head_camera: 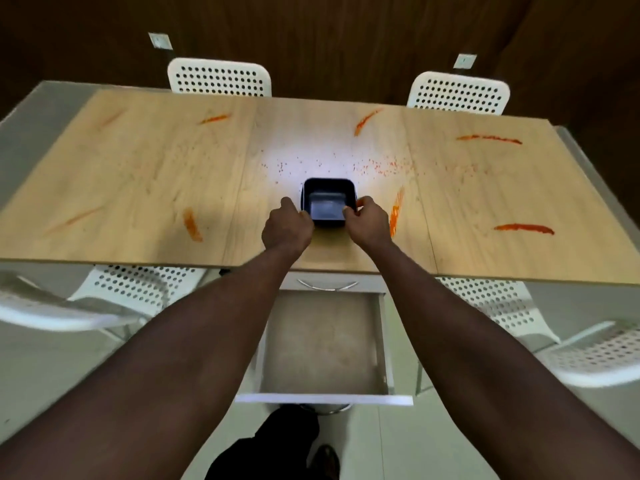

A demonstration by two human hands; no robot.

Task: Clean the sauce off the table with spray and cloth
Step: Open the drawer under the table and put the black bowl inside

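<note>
Evidently the tub (328,206) is gripped from both sides to keep it level. The left hand (287,227) curls its fingers against the left rim, and the right hand (369,221) pinches the right rim between thumb and fingers. It is near the front edge of the table (138,168), above an open drawer (325,341). Sauce (524,228) streaks and speckles the whole table, with one streak just beside the right hand. No spray or cloth is visible. Glare blurs the tub's inside, and I cannot tell whether it is lifted.
</note>
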